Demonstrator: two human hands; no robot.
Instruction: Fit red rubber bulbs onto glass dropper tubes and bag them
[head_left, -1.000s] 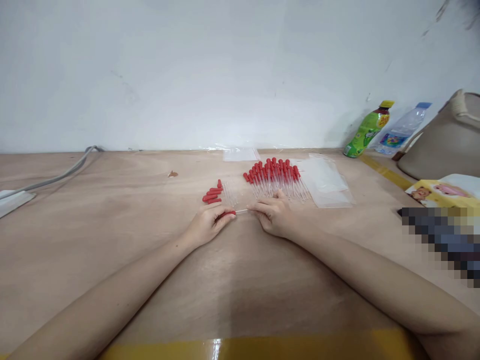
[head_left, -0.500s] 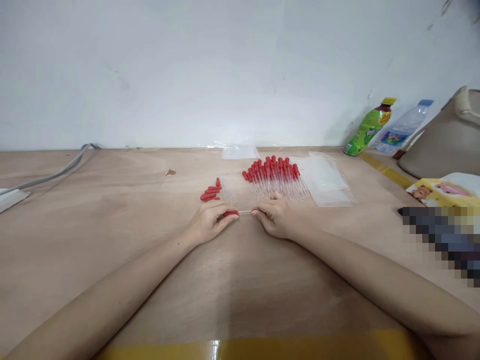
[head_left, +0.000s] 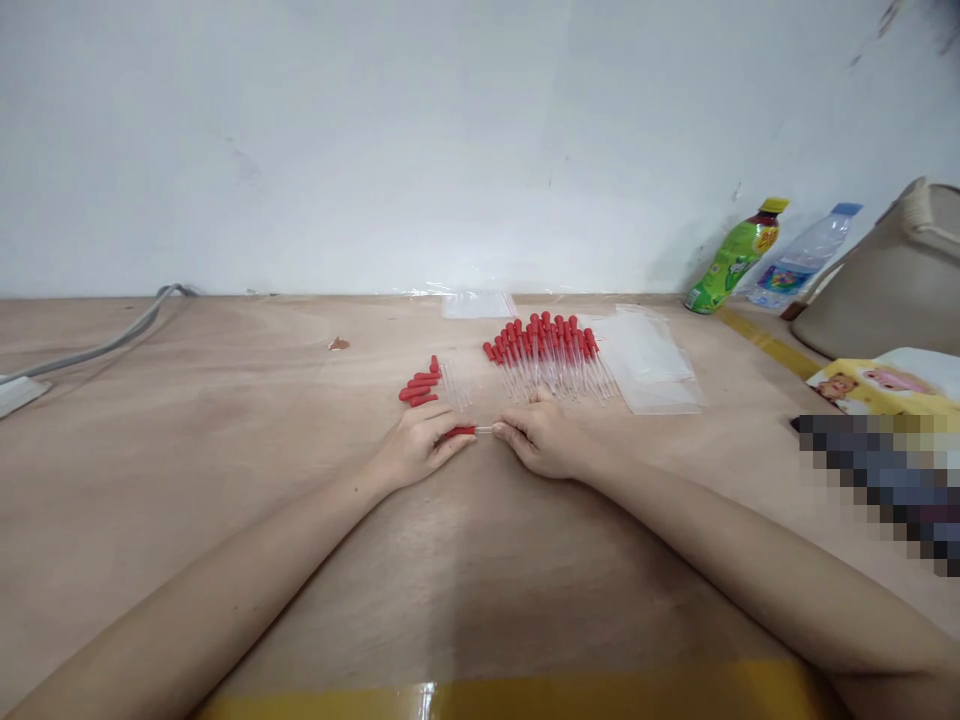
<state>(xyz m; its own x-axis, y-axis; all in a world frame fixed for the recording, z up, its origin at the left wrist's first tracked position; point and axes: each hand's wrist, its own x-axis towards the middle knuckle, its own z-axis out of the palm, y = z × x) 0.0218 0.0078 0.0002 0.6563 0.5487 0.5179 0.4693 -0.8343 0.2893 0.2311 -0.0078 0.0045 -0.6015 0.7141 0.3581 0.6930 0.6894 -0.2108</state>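
Note:
My left hand is closed around a red rubber dropper bulb. My right hand pinches a thin clear glass tube, whose left end meets the mouth of the bulb; how deep it sits inside is hidden. Just beyond my left hand lie several loose red bulbs, with a few bare glass tubes to their right. Behind my right hand is a fanned pile of droppers, red bulbs on clear tubes, bulb ends toward the wall.
Clear plastic bags lie right of the pile, and another bag by the wall. A green bottle, a clear bottle and a beige bag stand at right. A grey cable runs at left.
My right hand has moved slightly left along the tube, closer to my left hand, so less of the tube shows between them. The left hand keeps its grip on the bulb.

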